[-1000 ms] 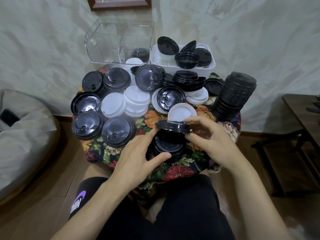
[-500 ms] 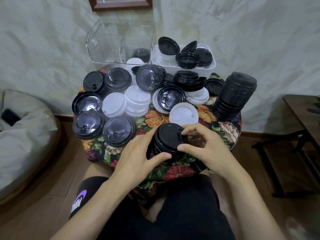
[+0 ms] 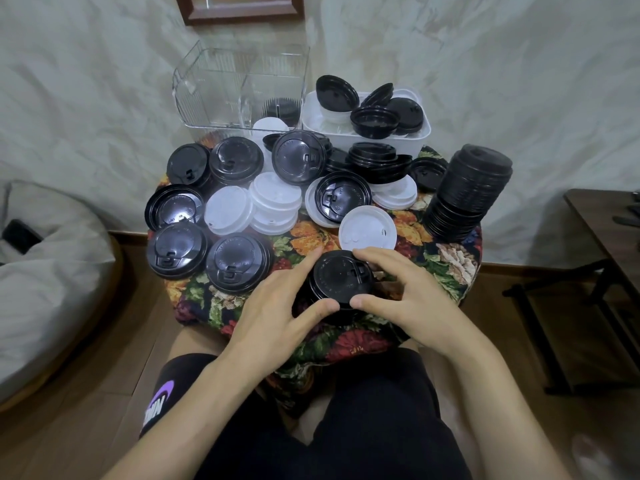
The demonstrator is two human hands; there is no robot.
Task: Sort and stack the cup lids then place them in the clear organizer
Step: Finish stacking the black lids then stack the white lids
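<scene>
The fingers point(image 3: 301, 266) of the left hand point(image 3: 277, 317) and of the right hand point(image 3: 412, 306) are spread and curved around a short stack of black round plastic cup lids point(image 3: 341, 277). Both thumbs are pressed on its near rim and the forefingers are laid along its far rim, so that it is clasped from 9 and from 3 o'clock. This stack is found at 6 o'clock on the small round table covered with a flowered cloth point(image 3: 311, 242). One second ago a single black lid was held in the air above the stack by the right hand, and half a second ago it was being lowered at a tilt; now it is seated flat on top. It is judged that one more black lid has been sorted, but much of the task remains, because many loose black and white lids point(image 3: 228, 211) are scattered from 8 to 1 o'clock. The clear ribbed plastic organizer point(image 3: 214, 84) is set at 11 o'clock, and in its right compartment a low dark pile of lids point(image 3: 280, 107) is seen through the wall. Whether the white lid point(image 3: 270, 126) at its front lies inside cannot be told. A white rectangular plastic tub point(image 3: 367, 142) at 1 o'clock holds black lids thrown in at angles, with some white pieces under them. A tall leaning stack of black lids point(image 3: 471, 192) is stood at 3 o'clock, outside both containers.
</scene>
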